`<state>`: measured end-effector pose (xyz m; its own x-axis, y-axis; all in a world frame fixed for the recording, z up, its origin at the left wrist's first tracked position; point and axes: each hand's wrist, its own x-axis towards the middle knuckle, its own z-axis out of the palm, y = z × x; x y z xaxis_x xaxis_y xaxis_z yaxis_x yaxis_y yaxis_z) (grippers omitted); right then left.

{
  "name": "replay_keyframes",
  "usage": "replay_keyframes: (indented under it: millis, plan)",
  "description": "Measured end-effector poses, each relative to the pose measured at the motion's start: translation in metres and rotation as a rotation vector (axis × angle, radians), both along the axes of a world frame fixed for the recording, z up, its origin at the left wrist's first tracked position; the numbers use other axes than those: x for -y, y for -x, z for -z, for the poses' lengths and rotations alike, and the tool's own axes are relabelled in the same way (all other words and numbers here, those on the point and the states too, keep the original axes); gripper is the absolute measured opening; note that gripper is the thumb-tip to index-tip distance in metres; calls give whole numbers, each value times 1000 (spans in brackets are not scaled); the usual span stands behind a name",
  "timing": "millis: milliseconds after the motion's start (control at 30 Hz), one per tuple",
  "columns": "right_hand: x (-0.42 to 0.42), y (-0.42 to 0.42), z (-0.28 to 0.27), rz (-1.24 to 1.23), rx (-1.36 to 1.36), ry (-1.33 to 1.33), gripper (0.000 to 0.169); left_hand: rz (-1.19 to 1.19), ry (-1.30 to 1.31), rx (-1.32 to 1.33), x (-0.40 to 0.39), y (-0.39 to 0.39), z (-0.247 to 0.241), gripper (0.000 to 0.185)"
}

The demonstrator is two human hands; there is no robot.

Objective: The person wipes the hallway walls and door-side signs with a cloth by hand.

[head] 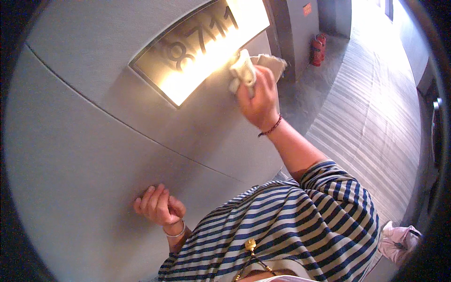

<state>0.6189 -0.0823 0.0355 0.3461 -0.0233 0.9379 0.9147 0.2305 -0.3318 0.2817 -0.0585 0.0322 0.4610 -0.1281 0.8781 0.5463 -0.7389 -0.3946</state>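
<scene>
My right hand (pixel 259 95) is raised beside the lower right edge of a lit wall sign (pixel 148 65) bearing dark digits. Bunched in its fingers is a pale cleaning cloth (pixel 243 68), whose loose end sticks out past the knuckles to the right. Against the grey wall panel (pixel 81 148), lower down and to the left, my left hand (pixel 160 206) is loosely curled with nothing visible in it. Whether its fingertips touch the panel cannot be made out.
A thin seam (pixel 116 114) runs across the wall. Red fire extinguishers (pixel 317 51) stand on the floor by a doorway, below a small red notice (pixel 307 9). A striped carpet (pixel 356 116) stretches along the corridor. Pale pink fabric (pixel 398 241) lies behind me at the lower right.
</scene>
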Motion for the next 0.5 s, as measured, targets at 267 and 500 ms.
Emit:
replay_keyframes:
  millis: [267, 500]
  plan:
    - [29, -79, -93, -542, -707, -540, 16, 83, -96, -3, -17, -9, 4, 14]
    - [-23, -68, -76, 26, 15, -228, 17, 44, -71, -17, -9, -8, 8, 13]
